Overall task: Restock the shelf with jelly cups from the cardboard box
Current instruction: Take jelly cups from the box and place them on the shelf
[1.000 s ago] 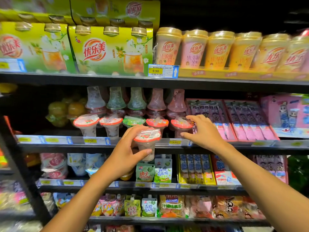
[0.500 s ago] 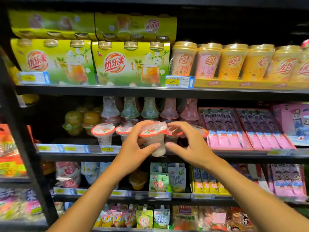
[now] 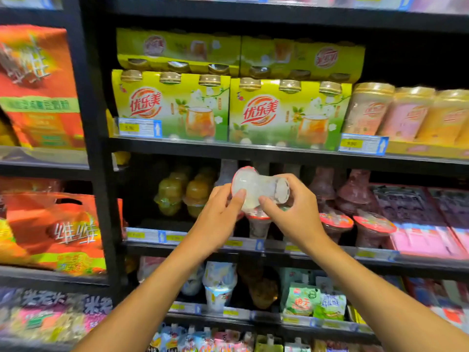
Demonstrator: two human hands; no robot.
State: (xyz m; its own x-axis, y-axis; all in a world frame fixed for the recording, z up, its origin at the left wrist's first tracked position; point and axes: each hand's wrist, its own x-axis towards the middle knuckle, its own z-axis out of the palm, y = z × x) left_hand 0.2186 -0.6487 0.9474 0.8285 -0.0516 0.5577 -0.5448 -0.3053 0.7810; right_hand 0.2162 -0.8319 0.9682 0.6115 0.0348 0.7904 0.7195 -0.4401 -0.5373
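Observation:
A clear jelly cup (image 3: 257, 188) with a red-rimmed lid lies tipped on its side in front of the middle shelf (image 3: 253, 246). My left hand (image 3: 220, 212) grips its lid end and my right hand (image 3: 294, 207) grips its narrow base. Behind and below it, a row of red-lidded jelly cups (image 3: 336, 222) stands along the shelf front, with upturned cups stacked behind them. No cardboard box shows in the head view.
Yellow fruit cups (image 3: 182, 194) sit left of the row, pink flat packs (image 3: 426, 237) right of it. Green drink multipacks (image 3: 172, 107) and tall cups (image 3: 406, 115) fill the shelf above. Orange bags (image 3: 55, 229) fill the left bay, behind a black upright (image 3: 96, 174).
The cup has turned from upright to lying sideways, and my right hand now holds its base. The view has swung left and up.

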